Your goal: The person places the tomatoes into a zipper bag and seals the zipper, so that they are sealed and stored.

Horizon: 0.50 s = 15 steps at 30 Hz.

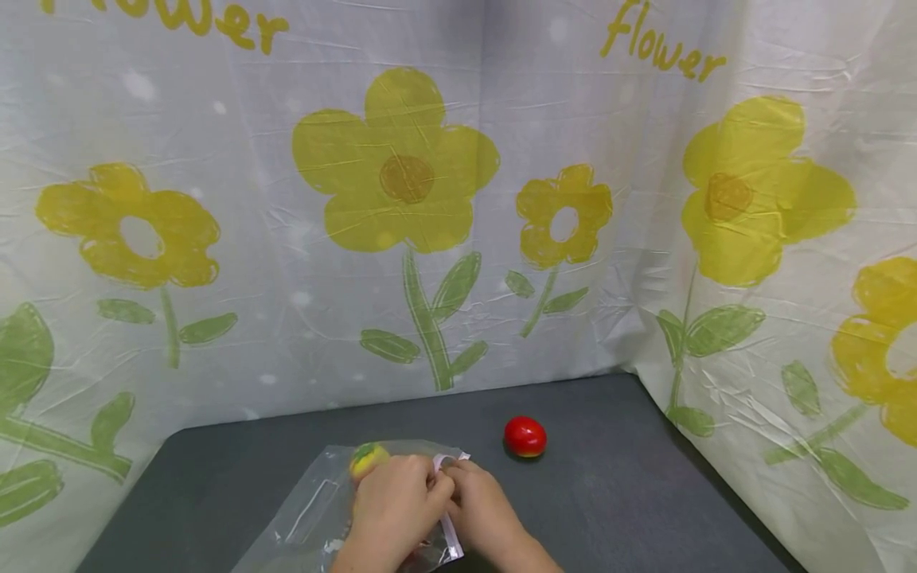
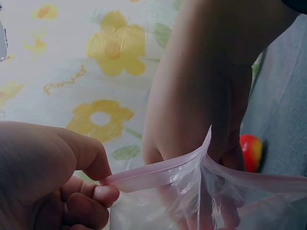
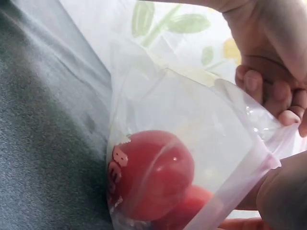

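A clear zip bag (image 1: 315, 509) with a pale pink zip edge lies at the table's front. My left hand (image 2: 53, 182) pinches that edge between thumb and forefinger. Close beside it, my right hand (image 2: 196, 91) is at the bag's mouth, its fingers seen through the plastic; whether they grip anything cannot be made out. Inside the bag, in the right wrist view, are a glossy red round thing (image 3: 160, 172) and another reddish piece (image 3: 192, 206) partly behind it. A yellow-and-green rounded thing (image 1: 368, 459) shows at the bag's far side, partly covered by my left hand.
On the dark grey table (image 1: 609, 493), a shiny red rounded thing (image 1: 525, 437) with a yellowish underside lies beyond my right hand. A white sheet (image 1: 251, 318) printed with yellow flowers hangs behind the table and along its sides.
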Each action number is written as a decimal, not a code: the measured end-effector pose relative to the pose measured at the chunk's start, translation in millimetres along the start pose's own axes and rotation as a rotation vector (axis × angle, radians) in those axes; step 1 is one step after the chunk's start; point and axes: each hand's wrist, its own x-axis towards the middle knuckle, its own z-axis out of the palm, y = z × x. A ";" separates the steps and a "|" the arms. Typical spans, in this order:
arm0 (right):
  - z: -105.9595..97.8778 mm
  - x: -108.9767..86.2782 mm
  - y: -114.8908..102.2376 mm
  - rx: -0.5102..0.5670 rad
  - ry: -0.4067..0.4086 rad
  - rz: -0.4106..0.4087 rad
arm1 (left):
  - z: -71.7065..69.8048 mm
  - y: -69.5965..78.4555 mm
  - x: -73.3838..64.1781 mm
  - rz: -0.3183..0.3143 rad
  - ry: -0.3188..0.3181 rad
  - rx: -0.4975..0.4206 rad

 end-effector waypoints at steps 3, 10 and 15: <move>-3.9 1.3 0.3 0.028 -0.002 0.013 | 0.0 -0.8 0.4 -0.002 0.014 0.007; -18.6 5.8 6.7 0.087 -0.042 0.107 | -1.1 -2.6 1.0 -0.006 0.009 -0.008; -28.7 8.5 24.3 0.060 -0.015 0.199 | -1.3 -2.3 1.1 -0.011 0.028 -0.013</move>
